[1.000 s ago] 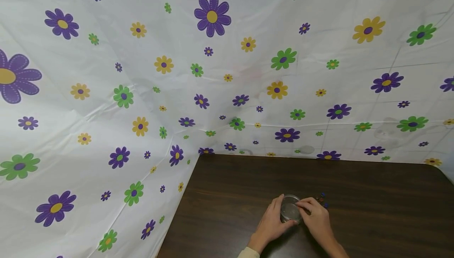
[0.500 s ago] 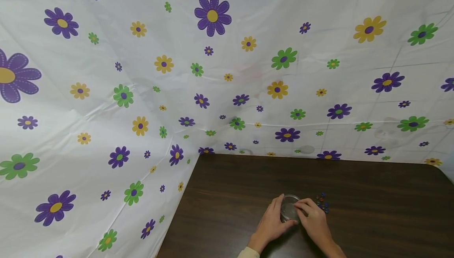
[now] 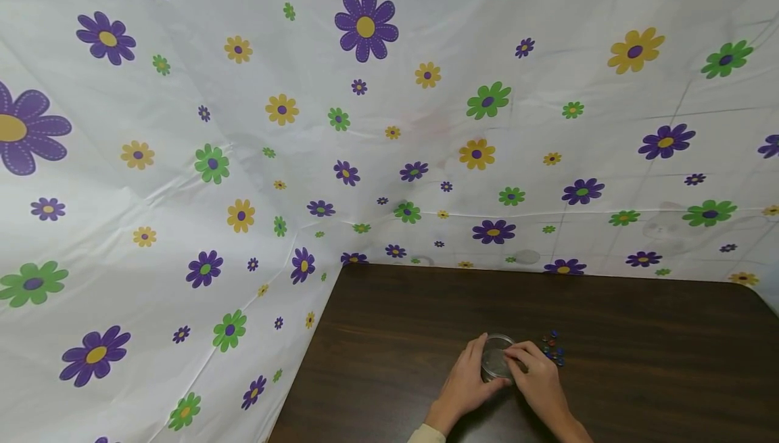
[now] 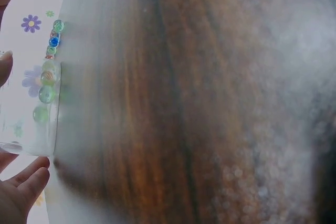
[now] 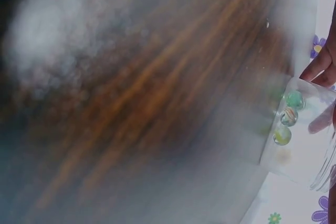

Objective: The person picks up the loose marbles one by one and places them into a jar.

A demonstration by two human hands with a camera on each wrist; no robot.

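Observation:
A clear round jar (image 3: 496, 360) stands on the dark table. My left hand (image 3: 465, 381) grips its left side, thumb at the near edge and fingers curved around the far side. Over the jar's right rim, my right hand (image 3: 538, 377) brings thumb and forefinger together; whether something small sits between them cannot be seen. Several glass marbles (image 4: 46, 94) lie at the bottom of the jar in the left wrist view. One yellow-green marble (image 5: 282, 135) shows there in the right wrist view, near an orange-striped one (image 5: 289, 116) and a green one (image 5: 295, 99).
Loose marbles (image 3: 555, 334), some of them blue, form a small cluster on the table just right of the jar. Behind and left of the brown table (image 3: 402, 308) hangs a white sheet (image 3: 389, 179) with printed flowers.
My right hand has shifted slightly left and down at the jar's rim, baring more of the loose marbles. My left hand and the jar stay where they were.

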